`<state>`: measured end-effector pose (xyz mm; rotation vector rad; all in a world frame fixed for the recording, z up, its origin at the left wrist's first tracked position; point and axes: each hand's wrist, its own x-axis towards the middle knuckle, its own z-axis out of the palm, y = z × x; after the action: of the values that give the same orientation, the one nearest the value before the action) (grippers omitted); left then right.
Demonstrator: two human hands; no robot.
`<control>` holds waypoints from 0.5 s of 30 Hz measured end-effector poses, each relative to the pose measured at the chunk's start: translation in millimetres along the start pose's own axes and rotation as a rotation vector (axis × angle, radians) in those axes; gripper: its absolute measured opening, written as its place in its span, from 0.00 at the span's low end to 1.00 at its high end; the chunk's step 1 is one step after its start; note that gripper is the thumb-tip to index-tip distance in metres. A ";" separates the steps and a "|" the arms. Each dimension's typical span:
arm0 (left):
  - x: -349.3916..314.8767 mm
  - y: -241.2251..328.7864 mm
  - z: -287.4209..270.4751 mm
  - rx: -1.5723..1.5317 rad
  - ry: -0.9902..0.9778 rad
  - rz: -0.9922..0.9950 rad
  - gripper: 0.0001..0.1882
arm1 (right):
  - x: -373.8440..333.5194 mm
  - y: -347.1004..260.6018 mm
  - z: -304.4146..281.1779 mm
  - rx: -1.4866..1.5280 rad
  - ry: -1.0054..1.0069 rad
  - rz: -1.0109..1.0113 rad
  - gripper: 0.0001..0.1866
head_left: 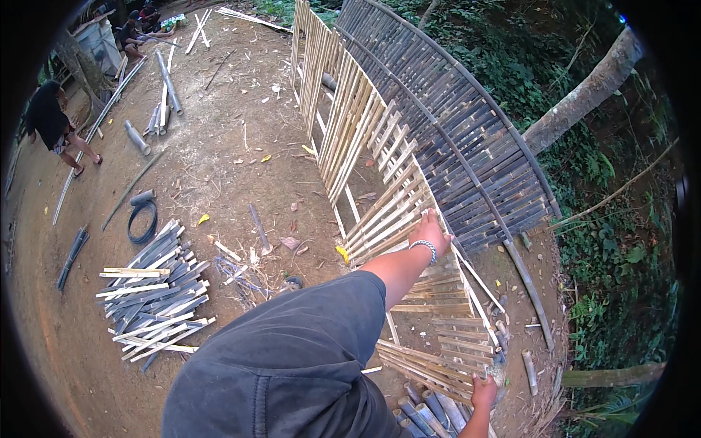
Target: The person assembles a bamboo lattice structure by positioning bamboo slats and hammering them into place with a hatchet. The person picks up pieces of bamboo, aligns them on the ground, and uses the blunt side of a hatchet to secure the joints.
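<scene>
A long row of pale split-bamboo slats joined by rails, a fence-like panel (355, 124), runs from the far middle down to my right side. My left hand (431, 232), with a chain bracelet on its wrist, is closed over the panel's right edge rail. Nearer, at the lower right, my right hand (483, 392) grips the end of the slats (423, 365) in the tilted near section. Its lower fingers are partly hidden. Below those slats lie cut bamboo poles (431, 412). My dark sleeve covers part of the panel's left side.
A large dark bamboo lattice (467, 124) leans along the right, beside a tree trunk (584, 95). Left lie a heap of cut slats (157, 292), a black coiled strap (142, 219) and loose bamboo poles (168, 84). A person (55, 120) stands far left; others sit behind.
</scene>
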<state>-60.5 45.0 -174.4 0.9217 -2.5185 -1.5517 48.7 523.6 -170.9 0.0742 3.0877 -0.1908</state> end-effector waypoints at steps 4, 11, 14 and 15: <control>-2.1 0.7 -2.5 0.009 -0.005 0.003 0.52 | 6.3 11.8 4.8 -0.008 -0.035 -0.018 0.23; -2.5 1.8 0.7 -0.004 -0.003 0.002 0.52 | 10.7 33.8 15.4 -0.003 -0.006 -0.019 0.24; -4.4 -2.6 -4.7 -0.003 0.000 -0.009 0.51 | -1.0 2.8 2.8 -0.006 -0.020 -0.005 0.25; -6.2 -0.7 -6.4 -0.001 -0.005 -0.008 0.51 | -3.7 -0.1 0.1 -0.013 0.000 -0.010 0.25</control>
<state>-52.9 42.8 -170.1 0.9302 -2.5201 -1.5592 52.4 523.4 -170.8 0.0585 3.0899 -0.1704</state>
